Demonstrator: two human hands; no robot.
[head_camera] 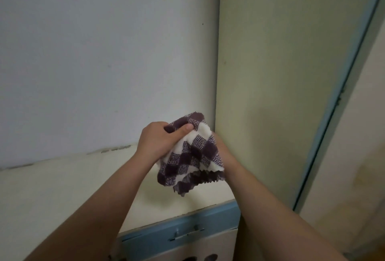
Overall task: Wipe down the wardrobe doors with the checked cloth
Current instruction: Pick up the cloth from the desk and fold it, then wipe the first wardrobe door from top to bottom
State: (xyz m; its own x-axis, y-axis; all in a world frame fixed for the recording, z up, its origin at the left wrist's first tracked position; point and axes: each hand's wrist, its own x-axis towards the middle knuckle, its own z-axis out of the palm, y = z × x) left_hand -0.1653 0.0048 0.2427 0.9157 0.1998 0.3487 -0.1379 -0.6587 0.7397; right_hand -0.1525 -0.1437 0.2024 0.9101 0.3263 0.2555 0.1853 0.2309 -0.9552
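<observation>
Forearms (100,208) come in from the bottom edge, closest to the lens, and meet over the cream worktop (52,188) of a low cabinet w/ blue trim and a small handle (187,233). Between them is the checked cloth (191,152), held in the air above the worktop's back-right corner and not touching it. It has purple & white squares, is bunched up, and a zigzag-cut edge hangs down.

Left grip (154,142) is clenched on the cloth's top-left bunch, thumb pressed across the fabric. Right grip (224,152) sits mostly behind/under the cloth. Only the wrist and hand edge show, so can't tell if its fingers are closed on it.

Wardrobe door (281,73), a tall pale panel w/ a blue edge strip, stands just to the right, near the cloth but apart. No wiping contact yet.

Handling, my guess: the cloth is light, soft, fluffy and floppy. No break risk and it prob. won't slip much, but loose corners will trail. Best folded into a pad & held flat under palm + fingers, not by one corner, so pressure spreads on the door.
</observation>
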